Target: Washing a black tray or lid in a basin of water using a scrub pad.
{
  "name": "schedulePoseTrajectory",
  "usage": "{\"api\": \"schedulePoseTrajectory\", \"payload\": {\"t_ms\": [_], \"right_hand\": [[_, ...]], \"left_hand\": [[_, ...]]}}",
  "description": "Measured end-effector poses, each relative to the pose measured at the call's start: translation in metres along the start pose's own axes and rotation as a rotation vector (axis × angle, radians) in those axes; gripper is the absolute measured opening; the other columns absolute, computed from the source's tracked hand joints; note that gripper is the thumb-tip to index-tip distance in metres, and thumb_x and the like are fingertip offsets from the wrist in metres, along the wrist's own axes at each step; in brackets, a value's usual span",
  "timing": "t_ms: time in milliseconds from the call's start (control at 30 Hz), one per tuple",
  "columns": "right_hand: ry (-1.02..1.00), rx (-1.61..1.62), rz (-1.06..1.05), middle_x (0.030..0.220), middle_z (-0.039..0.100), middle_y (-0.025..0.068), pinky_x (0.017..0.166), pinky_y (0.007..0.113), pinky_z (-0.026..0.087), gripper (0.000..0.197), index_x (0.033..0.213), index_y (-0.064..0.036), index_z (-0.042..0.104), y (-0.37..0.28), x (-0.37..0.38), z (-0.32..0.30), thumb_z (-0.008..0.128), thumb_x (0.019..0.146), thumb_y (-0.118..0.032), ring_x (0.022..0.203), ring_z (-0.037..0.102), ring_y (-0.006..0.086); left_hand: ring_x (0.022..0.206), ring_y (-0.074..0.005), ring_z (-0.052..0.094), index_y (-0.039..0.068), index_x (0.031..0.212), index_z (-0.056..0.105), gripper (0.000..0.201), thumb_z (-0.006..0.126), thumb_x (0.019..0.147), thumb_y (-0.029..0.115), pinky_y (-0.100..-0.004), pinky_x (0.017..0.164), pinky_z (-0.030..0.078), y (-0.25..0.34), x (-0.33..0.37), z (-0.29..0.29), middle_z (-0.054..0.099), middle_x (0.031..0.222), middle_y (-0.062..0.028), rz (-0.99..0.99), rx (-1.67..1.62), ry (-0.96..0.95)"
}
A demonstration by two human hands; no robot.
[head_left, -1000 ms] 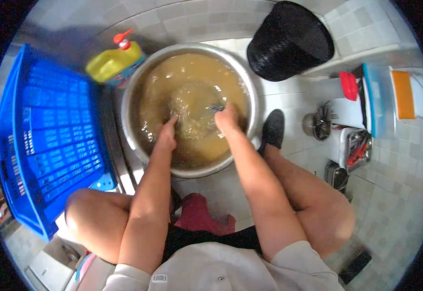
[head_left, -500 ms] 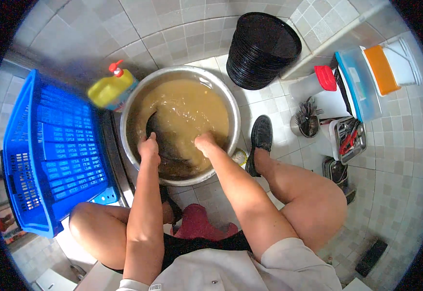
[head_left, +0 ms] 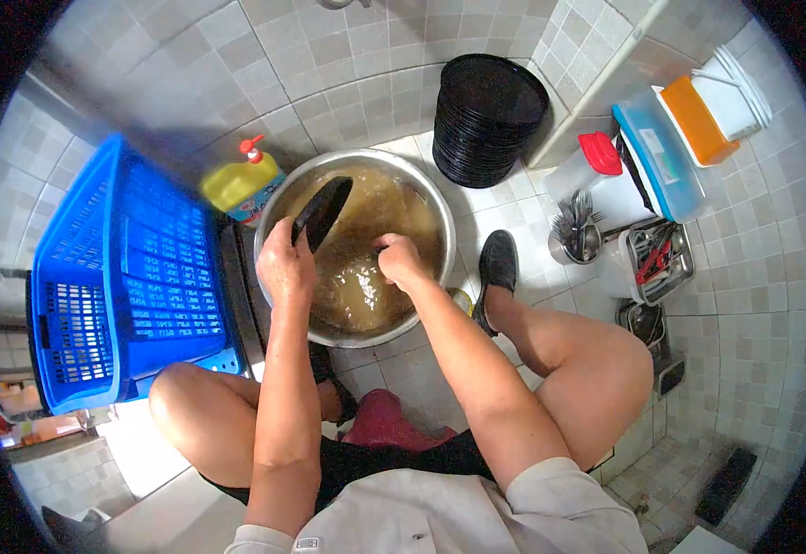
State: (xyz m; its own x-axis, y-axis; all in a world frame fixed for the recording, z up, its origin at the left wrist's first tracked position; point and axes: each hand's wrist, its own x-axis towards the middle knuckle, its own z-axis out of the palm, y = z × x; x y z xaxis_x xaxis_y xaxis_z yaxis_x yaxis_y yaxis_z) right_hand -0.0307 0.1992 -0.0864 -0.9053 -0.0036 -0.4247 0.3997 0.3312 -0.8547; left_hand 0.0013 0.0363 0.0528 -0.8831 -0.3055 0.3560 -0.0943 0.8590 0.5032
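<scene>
My left hand [head_left: 286, 265] grips the edge of a black plate [head_left: 323, 212], which is tilted steeply, almost edge-on, above the water. Below it stands a large round metal basin [head_left: 437, 217] of cloudy brown water [head_left: 364, 305]. My right hand [head_left: 400, 259] is closed just over the water on the basin's right side. A bit of something dark shows at its fingertips, too little to name. Black plates of similar look form a tall stack [head_left: 486, 120] on the floor beyond the basin, to the right.
A blue plastic basket [head_left: 168, 249] stands left, beside a yellow pump bottle [head_left: 241, 185]. To the right are a metal cup of forks and spoons [head_left: 576, 235], a tray of utensils [head_left: 652, 263] and a blue-lidded container [head_left: 652, 166]. Tiled walls surround the floor.
My left hand has lifted the black plate out of the water and turned it on edge. My right hand has risen slightly. The view has shifted a little.
</scene>
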Motion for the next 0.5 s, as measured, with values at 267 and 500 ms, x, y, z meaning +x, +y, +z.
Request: {"api": "schedulePoseTrajectory", "payload": {"t_ms": [267, 500], "right_hand": [[-0.166, 0.415, 0.368, 0.092, 0.057, 0.0043, 0.066, 0.044, 0.048, 0.015, 0.089, -0.0099, 0.06, -0.032, -0.029, -0.016, 0.061, 0.076, -0.019, 0.083, 0.054, 0.0219], [-0.214, 0.313, 0.346, 0.105, 0.055, 0.0075, 0.061, 0.042, 0.053, 0.047, 0.107, -0.0068, 0.056, -0.037, -0.026, -0.031, 0.069, 0.081, -0.044, 0.094, 0.053, 0.0225]], "left_hand": [[0.089, -0.0339, 0.063, 0.007, 0.105, 0.063, 0.028, 0.066, 0.077, 0.007, -0.0409, 0.079, 0.049, -0.011, 0.001, -0.013, 0.066, 0.095, -0.0151, 0.191, -0.081, 0.208], [0.078, -0.0267, 0.066, 0.002, 0.096, 0.066, 0.016, 0.065, 0.084, 0.012, -0.0333, 0.073, 0.05, -0.019, 0.007, -0.002, 0.067, 0.085, -0.017, -0.123, -0.425, 0.34]]}}
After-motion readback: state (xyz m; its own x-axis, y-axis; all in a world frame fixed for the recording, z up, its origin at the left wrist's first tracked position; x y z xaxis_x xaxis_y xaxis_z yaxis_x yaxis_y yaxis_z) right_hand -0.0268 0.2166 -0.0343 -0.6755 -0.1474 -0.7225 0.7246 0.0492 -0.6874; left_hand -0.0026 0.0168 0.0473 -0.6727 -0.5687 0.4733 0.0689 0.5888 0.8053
